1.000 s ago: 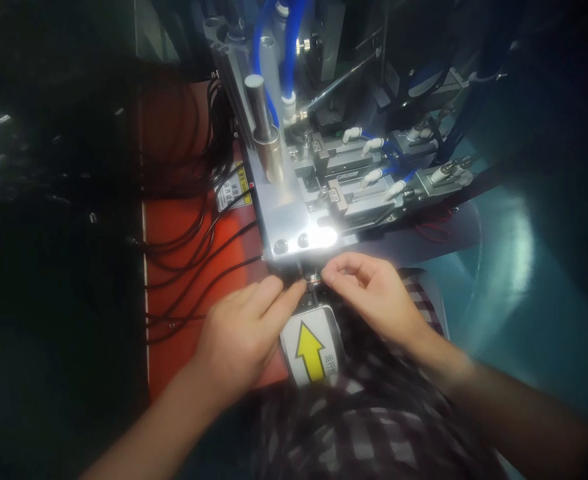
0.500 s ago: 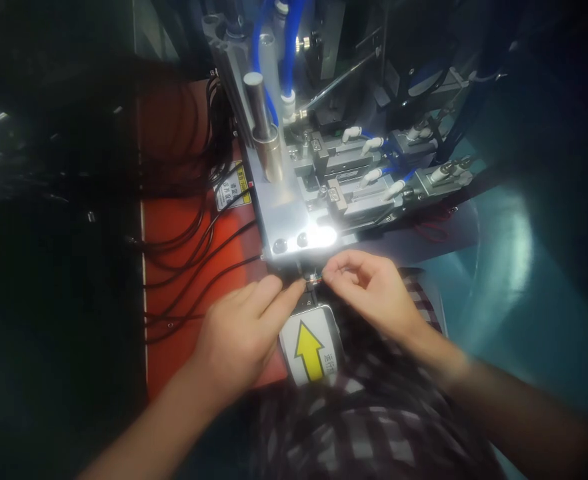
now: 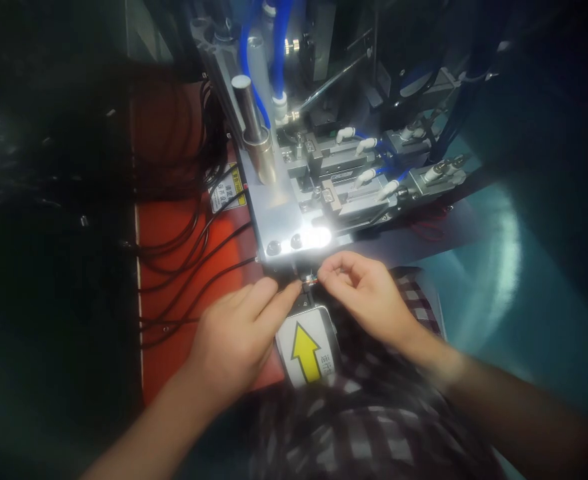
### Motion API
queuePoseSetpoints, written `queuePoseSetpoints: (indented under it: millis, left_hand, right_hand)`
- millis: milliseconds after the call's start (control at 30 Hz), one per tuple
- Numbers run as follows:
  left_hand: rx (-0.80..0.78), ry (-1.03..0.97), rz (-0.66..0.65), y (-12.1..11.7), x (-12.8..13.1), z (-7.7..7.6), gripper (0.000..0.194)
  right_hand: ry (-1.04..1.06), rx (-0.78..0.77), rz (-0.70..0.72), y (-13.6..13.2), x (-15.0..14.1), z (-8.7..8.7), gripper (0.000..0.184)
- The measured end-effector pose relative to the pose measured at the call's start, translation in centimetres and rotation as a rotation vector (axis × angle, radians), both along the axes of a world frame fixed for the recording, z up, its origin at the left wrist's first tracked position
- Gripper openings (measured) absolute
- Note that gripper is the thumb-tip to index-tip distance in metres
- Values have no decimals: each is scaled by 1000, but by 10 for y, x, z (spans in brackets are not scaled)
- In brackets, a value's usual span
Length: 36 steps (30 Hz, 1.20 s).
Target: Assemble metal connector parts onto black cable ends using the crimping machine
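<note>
My left hand point(image 3: 237, 337) and my right hand point(image 3: 369, 293) meet at the front edge of a metal machine plate point(image 3: 279, 217). Both pinch a tiny dark part point(image 3: 308, 283) that sits in a small slot just under the plate's lit edge. The left thumb and forefinger press in from the left, the right fingers are curled and pinched from the right. The part is too small and dim to name. Right below it lies a white label with a yellow arrow point(image 3: 307, 345) pointing up at the slot.
Black cables point(image 3: 194, 247) loop over an orange surface point(image 3: 174, 347) at the left. Behind the plate stand a steel post point(image 3: 254, 137), blue air hoses point(image 3: 274, 47) and pneumatic blocks point(image 3: 354, 180). My checked sleeve or shirt point(image 3: 364, 427) fills the bottom. A teal surface point(image 3: 494, 280) lies right.
The view has drifted slightly, so the machine sits a little further left and higher. Both hands stay pinched at the same slot with hardly any movement.
</note>
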<state>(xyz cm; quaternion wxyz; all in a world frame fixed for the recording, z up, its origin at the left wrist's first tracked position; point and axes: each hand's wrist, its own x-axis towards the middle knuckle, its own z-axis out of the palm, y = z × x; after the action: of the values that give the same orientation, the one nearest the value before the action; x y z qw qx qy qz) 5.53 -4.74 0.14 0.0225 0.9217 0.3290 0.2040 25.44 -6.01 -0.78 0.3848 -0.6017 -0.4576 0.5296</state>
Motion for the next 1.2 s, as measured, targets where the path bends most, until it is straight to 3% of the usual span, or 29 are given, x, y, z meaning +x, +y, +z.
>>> queuePoseSetpoints:
  millis: [733, 1200]
  left_hand:
    - [17, 79, -18, 1, -2, 2, 33]
    - [15, 182, -18, 2, -1, 6, 46]
  right_hand:
    - [20, -94, 12, 3, 0, 7, 7]
    - [46, 26, 20, -1, 0, -2, 10]
